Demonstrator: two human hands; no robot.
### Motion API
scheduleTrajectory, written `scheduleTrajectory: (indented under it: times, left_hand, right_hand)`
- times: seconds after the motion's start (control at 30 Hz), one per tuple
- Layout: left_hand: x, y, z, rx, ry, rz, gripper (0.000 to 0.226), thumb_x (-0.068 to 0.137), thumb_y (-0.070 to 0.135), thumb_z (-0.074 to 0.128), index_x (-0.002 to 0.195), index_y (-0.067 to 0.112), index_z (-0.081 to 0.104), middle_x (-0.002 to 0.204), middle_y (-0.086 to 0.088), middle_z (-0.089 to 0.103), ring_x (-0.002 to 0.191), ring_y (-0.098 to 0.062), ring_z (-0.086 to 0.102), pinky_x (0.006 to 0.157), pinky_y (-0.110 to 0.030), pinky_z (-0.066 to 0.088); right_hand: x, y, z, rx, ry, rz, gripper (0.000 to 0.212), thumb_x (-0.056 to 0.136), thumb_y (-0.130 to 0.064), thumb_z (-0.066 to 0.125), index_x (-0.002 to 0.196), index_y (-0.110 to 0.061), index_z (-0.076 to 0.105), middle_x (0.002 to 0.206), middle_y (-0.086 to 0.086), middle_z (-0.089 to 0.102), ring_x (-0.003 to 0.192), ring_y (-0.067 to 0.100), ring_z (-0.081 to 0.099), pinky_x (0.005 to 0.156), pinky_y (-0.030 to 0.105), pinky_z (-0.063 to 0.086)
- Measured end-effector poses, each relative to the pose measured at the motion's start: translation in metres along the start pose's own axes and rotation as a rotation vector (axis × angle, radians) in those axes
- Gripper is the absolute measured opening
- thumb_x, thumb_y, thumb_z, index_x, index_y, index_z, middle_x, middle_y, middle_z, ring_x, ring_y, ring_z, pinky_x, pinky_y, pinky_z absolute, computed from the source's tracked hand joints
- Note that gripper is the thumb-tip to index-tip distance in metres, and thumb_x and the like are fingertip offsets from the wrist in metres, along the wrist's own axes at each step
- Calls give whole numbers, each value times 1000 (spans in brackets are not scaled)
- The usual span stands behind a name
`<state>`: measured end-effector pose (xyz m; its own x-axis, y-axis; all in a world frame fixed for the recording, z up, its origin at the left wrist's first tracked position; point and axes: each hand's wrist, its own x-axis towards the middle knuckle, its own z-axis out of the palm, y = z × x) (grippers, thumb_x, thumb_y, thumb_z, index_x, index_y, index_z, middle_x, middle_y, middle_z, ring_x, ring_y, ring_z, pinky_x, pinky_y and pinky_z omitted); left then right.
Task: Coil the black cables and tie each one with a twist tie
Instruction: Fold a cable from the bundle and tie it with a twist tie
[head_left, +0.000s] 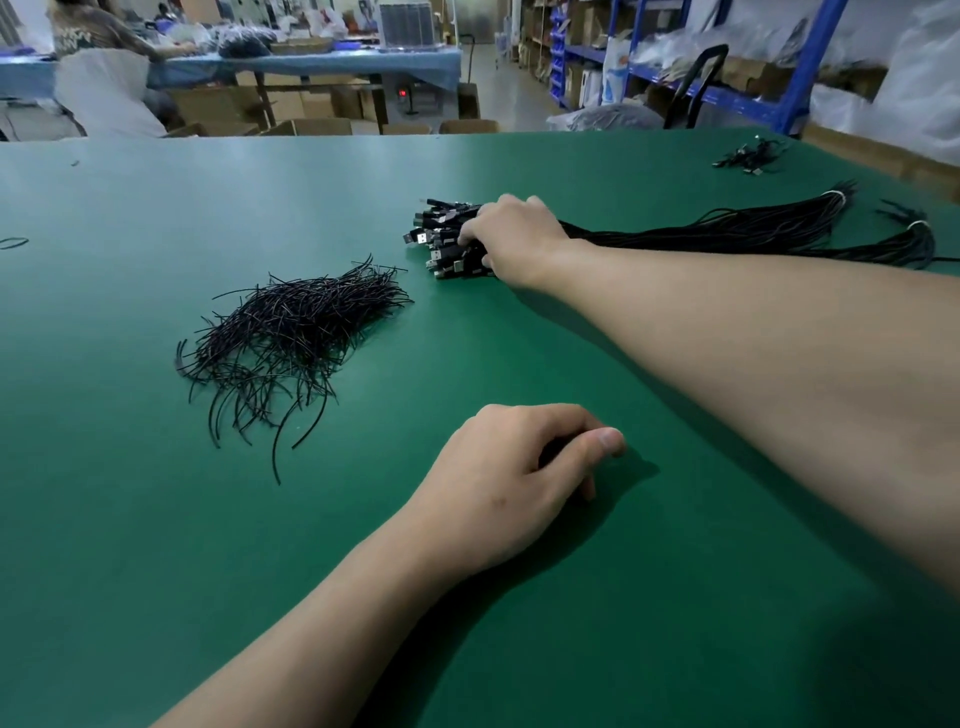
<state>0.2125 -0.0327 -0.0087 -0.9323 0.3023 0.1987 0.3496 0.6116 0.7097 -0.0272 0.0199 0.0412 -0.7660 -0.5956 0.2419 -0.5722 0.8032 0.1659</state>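
Observation:
A long bundle of black cables (727, 231) lies across the right of the green table (156, 519), its USB plug ends (441, 234) fanned out near the middle. My right hand (514, 241) reaches out and rests on the plug ends, fingers curled among them; whether it grips one cable is hidden. A loose heap of black twist ties (291, 332) lies to the left of the plugs. My left hand (514, 478) rests on the table in the near middle, fingers curled in with nothing visible inside.
A few coiled cables (748, 156) lie at the far right edge. A small black loop (13, 242) sits at the left edge. Beyond the table are cardboard boxes, blue shelving (727, 93) and a seated person (104, 67) at another table.

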Motion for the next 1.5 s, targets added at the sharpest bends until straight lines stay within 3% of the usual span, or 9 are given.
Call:
scheduleTrajectory:
  times: [0.2,0.57,0.77,0.87,1.0,1.07,1.2,1.37,1.5]
  left_hand:
    - [0,0,-1,-39,-9,-14,30,104,45,47,100,29,72,74,18,70,66,-1,60,64,-25,44]
    - [1,1,-2,-81,2,-22,27,104,43,49,101,30,72,75,17,70,66,-5,62,67,-31,51]
    - [0,3,-2,-128,79,-19,22,103,38,54,100,28,73,79,15,70,68,-8,62,70,-28,52]
    - [2,1,-5,-164,186,-59,16,101,34,58,103,29,73,82,19,69,75,-5,63,67,-14,45]
    - [14,-2,-20,-143,280,-146,16,97,28,64,112,25,70,94,19,69,88,-1,64,78,-16,49]
    - [27,-4,-34,-89,277,-175,24,96,28,66,120,22,67,106,12,70,96,-3,65,89,-20,50]
    - [69,-13,-61,167,224,-192,45,97,31,64,139,18,56,135,1,61,118,-14,60,103,-27,43]
    - [131,-39,-57,449,148,-187,49,103,24,53,150,15,47,155,-5,45,143,-23,40,116,-32,30]
    - [166,-64,-43,659,9,-234,51,105,28,44,154,17,39,163,-3,33,148,-29,27,120,-46,27]
  right_hand:
    - [4,-1,2,109,187,65,22,92,-3,60,102,-19,70,106,3,70,106,27,58,85,33,38]
    - [12,64,-75,740,672,451,11,97,-10,61,108,-7,63,104,0,67,99,14,66,91,30,54]
    - [-12,55,-77,832,252,198,8,95,-5,67,98,-8,60,98,16,73,83,16,75,72,28,62]
    - [-24,47,-67,846,118,134,16,91,-4,71,105,-7,64,104,13,73,96,19,74,88,39,60]
    - [-44,50,-49,1093,-241,105,54,95,4,61,145,-8,44,145,18,51,136,21,51,109,29,45]
    - [-51,58,-41,1058,-187,146,49,96,0,62,143,-7,48,141,16,55,132,22,54,106,30,48]
    - [-62,79,-24,525,-151,167,29,95,-16,66,124,-13,69,124,6,70,113,18,64,93,20,43]
    - [-63,80,4,270,-251,178,48,100,-28,59,145,-13,51,150,9,50,139,27,45,113,35,37]
    - [-58,75,13,176,-140,177,40,100,-30,60,137,-16,58,138,10,55,129,31,51,103,42,46]
